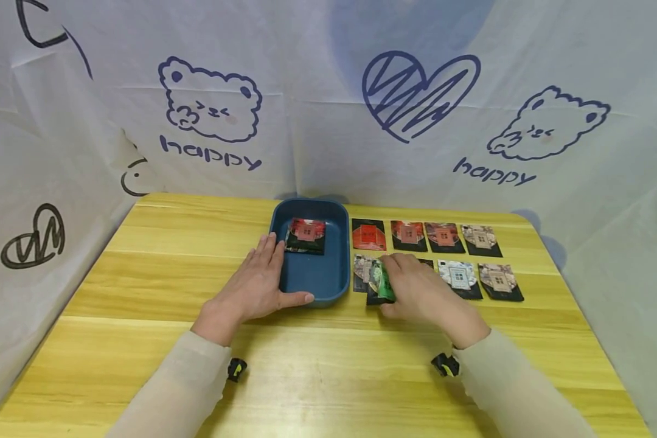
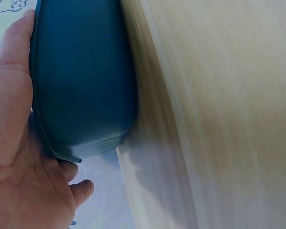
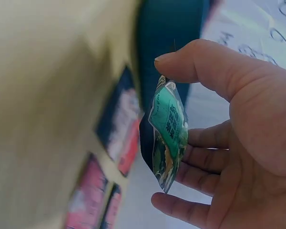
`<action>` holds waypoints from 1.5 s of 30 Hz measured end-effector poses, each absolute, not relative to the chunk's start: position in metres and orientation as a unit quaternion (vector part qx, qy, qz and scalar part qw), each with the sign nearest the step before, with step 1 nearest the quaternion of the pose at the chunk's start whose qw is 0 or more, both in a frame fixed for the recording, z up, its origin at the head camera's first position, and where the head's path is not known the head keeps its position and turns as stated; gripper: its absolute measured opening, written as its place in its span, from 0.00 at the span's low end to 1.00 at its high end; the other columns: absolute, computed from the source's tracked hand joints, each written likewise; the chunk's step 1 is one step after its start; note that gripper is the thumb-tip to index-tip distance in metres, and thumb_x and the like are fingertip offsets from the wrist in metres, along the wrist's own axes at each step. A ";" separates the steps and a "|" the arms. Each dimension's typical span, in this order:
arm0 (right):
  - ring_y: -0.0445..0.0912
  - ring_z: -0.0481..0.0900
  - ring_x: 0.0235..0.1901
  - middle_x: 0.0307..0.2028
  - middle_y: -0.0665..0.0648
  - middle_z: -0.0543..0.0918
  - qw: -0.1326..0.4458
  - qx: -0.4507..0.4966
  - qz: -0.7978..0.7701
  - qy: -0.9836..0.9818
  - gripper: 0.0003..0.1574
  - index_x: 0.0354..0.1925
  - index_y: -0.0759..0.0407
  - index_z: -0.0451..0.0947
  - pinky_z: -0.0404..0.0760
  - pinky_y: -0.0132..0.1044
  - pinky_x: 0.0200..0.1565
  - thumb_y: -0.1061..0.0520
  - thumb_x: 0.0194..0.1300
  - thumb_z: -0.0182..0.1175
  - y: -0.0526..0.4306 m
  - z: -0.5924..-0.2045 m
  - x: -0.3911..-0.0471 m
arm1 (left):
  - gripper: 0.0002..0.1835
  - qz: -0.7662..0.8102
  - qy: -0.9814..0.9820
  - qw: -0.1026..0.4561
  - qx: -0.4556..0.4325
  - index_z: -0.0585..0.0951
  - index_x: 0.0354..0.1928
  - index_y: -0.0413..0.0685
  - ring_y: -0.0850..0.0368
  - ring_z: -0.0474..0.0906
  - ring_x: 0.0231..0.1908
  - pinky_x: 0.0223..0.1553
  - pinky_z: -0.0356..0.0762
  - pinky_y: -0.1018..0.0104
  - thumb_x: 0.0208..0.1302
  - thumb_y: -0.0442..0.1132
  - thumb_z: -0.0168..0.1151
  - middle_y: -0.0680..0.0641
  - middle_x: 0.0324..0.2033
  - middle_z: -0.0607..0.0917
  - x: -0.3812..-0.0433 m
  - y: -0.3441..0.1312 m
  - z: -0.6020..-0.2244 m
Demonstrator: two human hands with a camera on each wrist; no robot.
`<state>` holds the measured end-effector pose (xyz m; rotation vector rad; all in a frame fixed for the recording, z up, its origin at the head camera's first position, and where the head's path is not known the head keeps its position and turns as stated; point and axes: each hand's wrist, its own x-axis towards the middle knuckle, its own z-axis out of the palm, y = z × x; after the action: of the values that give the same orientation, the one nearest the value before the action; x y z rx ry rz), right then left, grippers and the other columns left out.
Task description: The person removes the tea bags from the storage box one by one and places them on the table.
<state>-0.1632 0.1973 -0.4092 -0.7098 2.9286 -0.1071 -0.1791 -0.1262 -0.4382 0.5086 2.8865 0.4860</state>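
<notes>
My right hand point(image 1: 423, 293) pinches a small green-and-black sachet point(image 1: 384, 283) between thumb and fingers, just right of the blue bin point(image 1: 314, 278). The right wrist view shows that green sachet point(image 3: 169, 121) standing on edge, tilted, printed with dark characters. Beneath it on the table is a grey patterned sachet point(image 1: 360, 274), partly covered. My left hand point(image 1: 252, 283) rests on the bin's near left corner, its fingers along the left rim and its thumb along the front rim. Inside the bin, toward the back, lies a red-and-black sachet point(image 1: 308, 231) on top of another.
Right of the bin, sachets lie in two rows: a red one point(image 1: 368, 235) and several others behind, with a white-and-blue one point(image 1: 459, 278) and a beige one point(image 1: 501, 281) in front. A white cloth point(image 1: 317, 140) with drawings hangs behind the wooden table point(image 1: 328, 371).
</notes>
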 end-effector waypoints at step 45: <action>0.65 0.66 0.75 0.76 0.68 0.67 0.170 -0.253 -0.023 0.952 0.62 0.79 0.67 0.62 0.68 0.60 0.75 0.37 0.59 0.74 0.175 -0.438 -0.140 | 0.73 0.176 0.966 0.091 0.164 0.47 0.85 0.38 0.40 0.33 0.85 0.83 0.44 0.43 0.55 0.85 0.60 0.37 0.85 0.38 -0.179 -0.127 -0.438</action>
<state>-0.1400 0.1753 -0.4381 -0.7197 2.7046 -0.0659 -0.1788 -0.1267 -0.4382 0.4879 2.8713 0.5227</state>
